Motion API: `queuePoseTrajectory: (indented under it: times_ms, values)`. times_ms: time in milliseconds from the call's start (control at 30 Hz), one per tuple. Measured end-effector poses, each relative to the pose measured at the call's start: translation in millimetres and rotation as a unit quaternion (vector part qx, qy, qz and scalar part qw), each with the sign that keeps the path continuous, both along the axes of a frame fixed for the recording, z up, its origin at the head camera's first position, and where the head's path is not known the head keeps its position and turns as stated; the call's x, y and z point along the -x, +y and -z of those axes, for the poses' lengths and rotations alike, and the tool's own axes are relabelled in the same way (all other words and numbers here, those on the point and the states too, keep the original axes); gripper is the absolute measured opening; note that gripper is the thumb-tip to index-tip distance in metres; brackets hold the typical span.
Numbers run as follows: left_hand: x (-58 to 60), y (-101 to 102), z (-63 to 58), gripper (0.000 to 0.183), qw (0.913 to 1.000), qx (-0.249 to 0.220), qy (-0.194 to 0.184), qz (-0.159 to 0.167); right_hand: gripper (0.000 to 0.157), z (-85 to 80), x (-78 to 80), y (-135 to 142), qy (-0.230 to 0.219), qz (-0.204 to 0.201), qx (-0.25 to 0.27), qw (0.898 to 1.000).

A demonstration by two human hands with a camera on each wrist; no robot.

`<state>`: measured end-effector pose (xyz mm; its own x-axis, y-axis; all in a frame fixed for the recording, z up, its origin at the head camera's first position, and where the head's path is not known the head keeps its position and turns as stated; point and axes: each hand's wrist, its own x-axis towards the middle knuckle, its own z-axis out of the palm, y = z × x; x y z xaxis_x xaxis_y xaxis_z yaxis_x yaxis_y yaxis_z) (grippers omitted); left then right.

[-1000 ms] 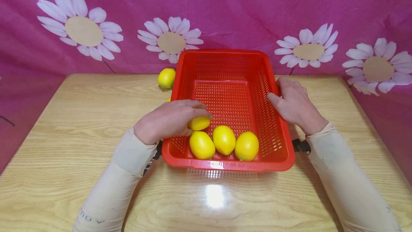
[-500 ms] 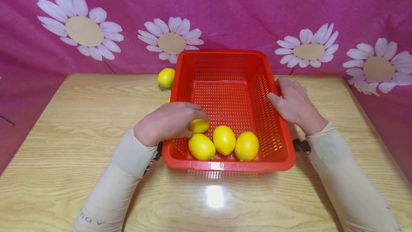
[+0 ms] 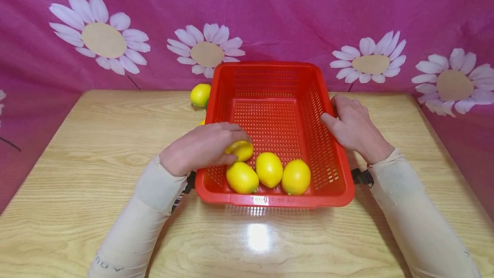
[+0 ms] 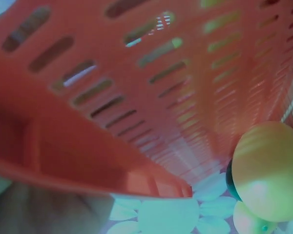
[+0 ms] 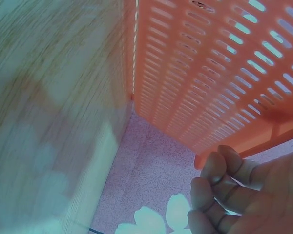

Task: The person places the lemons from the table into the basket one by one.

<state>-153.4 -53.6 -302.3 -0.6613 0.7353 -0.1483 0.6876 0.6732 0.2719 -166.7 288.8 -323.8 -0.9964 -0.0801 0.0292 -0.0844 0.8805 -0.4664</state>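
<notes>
A red plastic basket (image 3: 266, 200) with slotted walls stands on the table. My left hand (image 3: 204, 147) reaches over its left rim and holds a yellow lemon (image 3: 244, 151) low inside, thumb in front and fingers over the top. Right beside that lemon, along the near wall, lie three more: a left lemon (image 3: 242, 178), a middle lemon (image 3: 269, 170) and a right lemon (image 3: 296, 177). My right hand (image 3: 353, 128) grips the basket's right rim, thumb on the inner side; in the right wrist view its curled fingers (image 5: 215, 165) show outside the wall.
Outside the basket's left wall, a lemon (image 3: 200, 95) rests near the table's back edge, and a second one peeks out behind the rim. The left wrist view shows a large, close lemon (image 4: 268, 170) there. Behind the wooden table (image 3: 115, 140) hangs a pink flowered cloth (image 3: 285, 12).
My left hand has lowered slightly with its lemon, and the thumb now shows in front of it. The near-left lemon has rolled a little toward me. My right hand stays on the rim.
</notes>
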Motion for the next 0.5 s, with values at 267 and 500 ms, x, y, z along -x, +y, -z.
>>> queuePoseTrajectory:
  times_ms: [267, 500]
  values:
    - [-0.9, -6, -1.6, 0.039, 0.9974, -0.062, 0.037, 0.003, 0.033, -1.0, -0.2, -1, -0.002, 0.000, -0.006, 1.000]
    - [-1.0, -11, -7.9, 0.033, 0.9888, -0.106, 0.105, 0.005, 0.033, -0.9, -1.0, 1, 0.000, 0.002, -0.007, 1.000]
